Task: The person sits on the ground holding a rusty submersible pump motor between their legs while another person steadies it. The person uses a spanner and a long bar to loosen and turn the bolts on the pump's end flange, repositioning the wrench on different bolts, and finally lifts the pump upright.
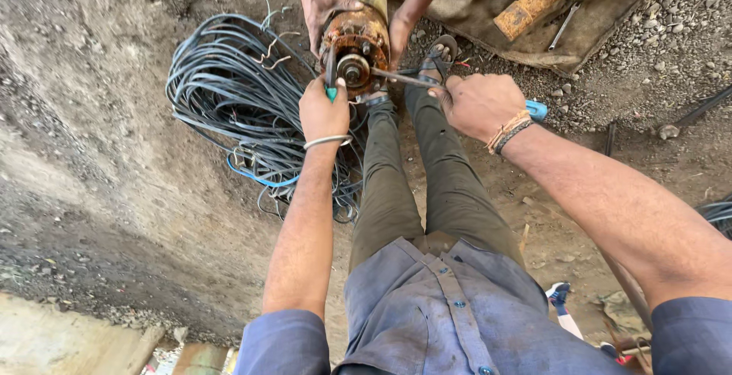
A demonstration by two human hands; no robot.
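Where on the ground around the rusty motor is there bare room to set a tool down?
Bare dirt lies left of the cable coil, and a gravel patch lies right of the cloth. It is crowded at the rusty motor, where the left hand, right hand and another person's hands meet.

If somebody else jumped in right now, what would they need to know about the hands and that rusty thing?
Left hand: shut on a green-handled tool set against the face of the rusty motor.
Right hand: shut on a blue-handled tool whose metal shaft reaches the same face.
Another person's hands steady the motor from the far side.
Coiled cable lies on the ground to the left.
The motor's end face is in place, both tools on it.
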